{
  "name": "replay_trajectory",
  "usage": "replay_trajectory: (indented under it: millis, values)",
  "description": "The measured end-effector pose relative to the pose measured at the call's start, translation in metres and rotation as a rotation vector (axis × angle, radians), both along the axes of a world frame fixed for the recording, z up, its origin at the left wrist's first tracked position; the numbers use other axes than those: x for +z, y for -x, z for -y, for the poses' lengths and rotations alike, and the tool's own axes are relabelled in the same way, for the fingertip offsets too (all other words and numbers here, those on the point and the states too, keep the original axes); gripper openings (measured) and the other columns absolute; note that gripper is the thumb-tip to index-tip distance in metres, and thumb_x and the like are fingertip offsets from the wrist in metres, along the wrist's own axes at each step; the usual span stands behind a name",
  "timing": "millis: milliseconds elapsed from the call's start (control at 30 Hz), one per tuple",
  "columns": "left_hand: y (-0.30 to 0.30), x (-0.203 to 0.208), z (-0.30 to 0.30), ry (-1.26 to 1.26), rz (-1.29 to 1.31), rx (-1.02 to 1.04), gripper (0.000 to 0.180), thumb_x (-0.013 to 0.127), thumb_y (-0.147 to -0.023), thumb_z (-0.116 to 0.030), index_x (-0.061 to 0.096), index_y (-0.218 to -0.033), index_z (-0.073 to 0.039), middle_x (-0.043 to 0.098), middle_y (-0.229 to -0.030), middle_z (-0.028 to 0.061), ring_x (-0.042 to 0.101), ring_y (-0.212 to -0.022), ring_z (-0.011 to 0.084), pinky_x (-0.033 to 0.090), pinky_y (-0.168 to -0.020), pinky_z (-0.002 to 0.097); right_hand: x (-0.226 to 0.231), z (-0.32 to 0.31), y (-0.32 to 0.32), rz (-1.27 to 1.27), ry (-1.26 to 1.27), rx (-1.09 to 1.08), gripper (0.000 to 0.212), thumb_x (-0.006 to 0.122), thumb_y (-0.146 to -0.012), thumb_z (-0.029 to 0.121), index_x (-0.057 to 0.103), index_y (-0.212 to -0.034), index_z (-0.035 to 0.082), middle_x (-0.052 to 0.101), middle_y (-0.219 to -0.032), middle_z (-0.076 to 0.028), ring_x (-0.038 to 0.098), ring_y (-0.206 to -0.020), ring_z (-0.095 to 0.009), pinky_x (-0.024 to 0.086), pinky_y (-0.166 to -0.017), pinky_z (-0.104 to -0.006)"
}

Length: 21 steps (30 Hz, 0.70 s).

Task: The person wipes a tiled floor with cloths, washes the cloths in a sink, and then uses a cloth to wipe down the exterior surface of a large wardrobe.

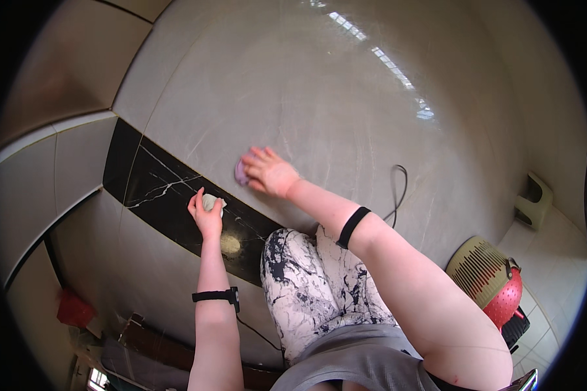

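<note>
My left hand is closed round a crumpled pale piece, perhaps cloth or paper, just over the black marbled floor strip. On the glossy grey floor, farther forward and to the right, my right hand lies over a light purple pad. Its fingers are bent across the pad and a little blurred. Only the pad's left edge shows; whether it is a sponge or a folded cloth, I cannot tell. A beige patch lies on the black strip beside my left wrist.
My knees, in patterned trousers, are close behind my hands. A dark cable curls on the floor to the right. A beige slatted basket and a red perforated bowl stand at right, near a pale stool. Cabinets line the left.
</note>
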<state>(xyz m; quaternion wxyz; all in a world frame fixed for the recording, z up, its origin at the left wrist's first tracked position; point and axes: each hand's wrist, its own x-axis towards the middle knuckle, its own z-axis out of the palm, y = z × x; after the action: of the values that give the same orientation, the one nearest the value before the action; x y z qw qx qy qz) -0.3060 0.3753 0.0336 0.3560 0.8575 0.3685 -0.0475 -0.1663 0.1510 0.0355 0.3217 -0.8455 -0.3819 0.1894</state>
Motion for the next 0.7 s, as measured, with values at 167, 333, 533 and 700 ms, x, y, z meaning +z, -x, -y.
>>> replay_trajectory:
  millis: [167, 333, 533, 700]
  values:
    - [-0.002, 0.003, 0.000, 0.060, 0.001, 0.004, 0.059, 0.074, -0.076, -0.012, 0.053, -0.131, -0.014, 0.036, -0.130, 0.0149, 0.045, -0.115, 0.0278, 0.041, -0.098, 0.0369, -0.020, 0.095, 0.029, 0.111, -0.150, 0.588, 0.028, 0.067, -0.073, 0.028, 0.064, -0.098, 0.016, 0.057, -0.127, 0.003, 0.042, -0.133, -0.025, 0.027, -0.113, -0.0505]
    - [-0.004, 0.008, 0.003, 0.064, -0.015, 0.006, 0.058, 0.073, -0.077, -0.013, 0.052, -0.132, -0.014, 0.034, -0.132, 0.0148, 0.045, -0.115, 0.0278, 0.041, -0.097, 0.0370, 0.013, 0.263, -0.005, 0.307, 0.136, 0.504, 0.016, 0.061, -0.074, 0.022, 0.062, -0.090, 0.019, 0.051, -0.137, 0.005, 0.038, -0.136, -0.024, 0.026, -0.112, -0.0552]
    - [-0.004, 0.006, 0.004, 0.068, -0.001, 0.010, 0.058, 0.072, -0.078, -0.012, 0.052, -0.132, -0.015, 0.034, -0.132, 0.0141, 0.045, -0.114, 0.0268, 0.041, -0.097, 0.0368, 0.027, 0.364, -0.024, 0.264, 0.606, -0.420, 0.023, 0.060, -0.080, 0.012, 0.065, -0.102, 0.018, 0.050, -0.137, 0.000, 0.048, -0.124, -0.027, 0.041, -0.103, -0.0426]
    - [-0.011, 0.012, 0.007, 0.059, -0.028, 0.001, 0.059, 0.071, -0.079, -0.013, 0.050, -0.133, -0.016, 0.034, -0.133, 0.0145, 0.044, -0.115, 0.0276, 0.041, -0.097, 0.0377, 0.002, 0.348, 0.021, 0.060, 0.626, -1.044, 0.029, 0.062, -0.086, 0.016, 0.063, -0.115, 0.016, 0.052, -0.128, -0.011, 0.054, -0.111, -0.032, 0.049, -0.091, -0.0394]
